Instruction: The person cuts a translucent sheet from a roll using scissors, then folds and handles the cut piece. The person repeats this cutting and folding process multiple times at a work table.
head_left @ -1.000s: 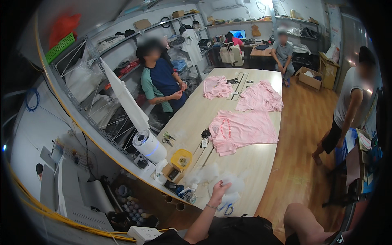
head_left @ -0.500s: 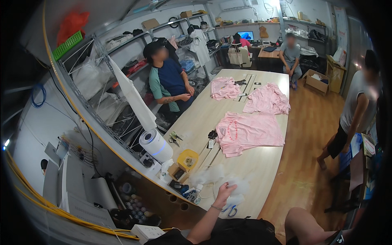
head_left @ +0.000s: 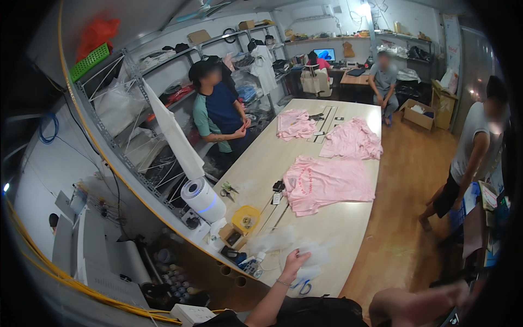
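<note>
My left hand (head_left: 295,264) is over the near end of the table, wearing a thin bracelet. Its fingers are closed on translucent plastic film (head_left: 311,258), and more of it lies crumpled alongside. Blue-handled scissors (head_left: 305,287) rest beside my wrist, partly covered by the film. A motion-smeared, skin-coloured shape (head_left: 442,301) at the lower right, by my bare leg, seems to be my right hand; its fingers cannot be made out. Pink T-shirts (head_left: 329,184) are spread across the table beyond my left hand.
Along the table's left side stand a white air purifier (head_left: 202,199), a yellow tray (head_left: 246,218), a small open cardboard box (head_left: 231,235) and green-handled scissors (head_left: 228,189). One person (head_left: 219,111) stands at the left, another (head_left: 473,155) at the right; two sit farther back.
The view has shifted slightly. A blurred skin-coloured shape now sweeps across beside my leg at the lower right. My left hand stays at the plastic film.
</note>
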Action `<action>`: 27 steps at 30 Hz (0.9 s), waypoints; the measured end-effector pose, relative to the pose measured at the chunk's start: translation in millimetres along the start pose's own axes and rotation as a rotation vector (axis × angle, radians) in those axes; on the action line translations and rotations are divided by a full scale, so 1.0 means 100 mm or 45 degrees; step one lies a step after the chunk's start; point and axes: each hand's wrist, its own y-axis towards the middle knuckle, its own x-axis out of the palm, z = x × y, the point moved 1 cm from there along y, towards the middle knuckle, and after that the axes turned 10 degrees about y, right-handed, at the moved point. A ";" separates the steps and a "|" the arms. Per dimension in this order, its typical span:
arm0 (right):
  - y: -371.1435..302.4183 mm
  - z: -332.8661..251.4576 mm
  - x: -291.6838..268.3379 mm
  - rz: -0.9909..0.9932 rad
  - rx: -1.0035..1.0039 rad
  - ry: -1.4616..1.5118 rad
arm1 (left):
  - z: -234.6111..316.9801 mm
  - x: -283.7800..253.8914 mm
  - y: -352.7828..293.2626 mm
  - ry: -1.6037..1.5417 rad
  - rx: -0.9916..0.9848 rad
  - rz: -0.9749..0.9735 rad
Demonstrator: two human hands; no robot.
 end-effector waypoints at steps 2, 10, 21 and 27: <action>-0.39 0.03 -0.43 -0.256 0.501 -0.240 | 0.07 0.07 0.05 -0.028 0.038 -0.038; -3.67 0.27 -2.12 -0.920 2.339 -0.946 | 0.10 0.17 0.05 0.158 0.027 0.034; -4.35 -0.54 -2.61 -0.240 3.138 -0.451 | -0.24 0.15 -0.09 0.186 -0.078 0.029; -4.29 -0.59 -2.70 -0.381 2.996 -0.596 | -0.42 0.13 -0.11 0.229 -0.024 -0.113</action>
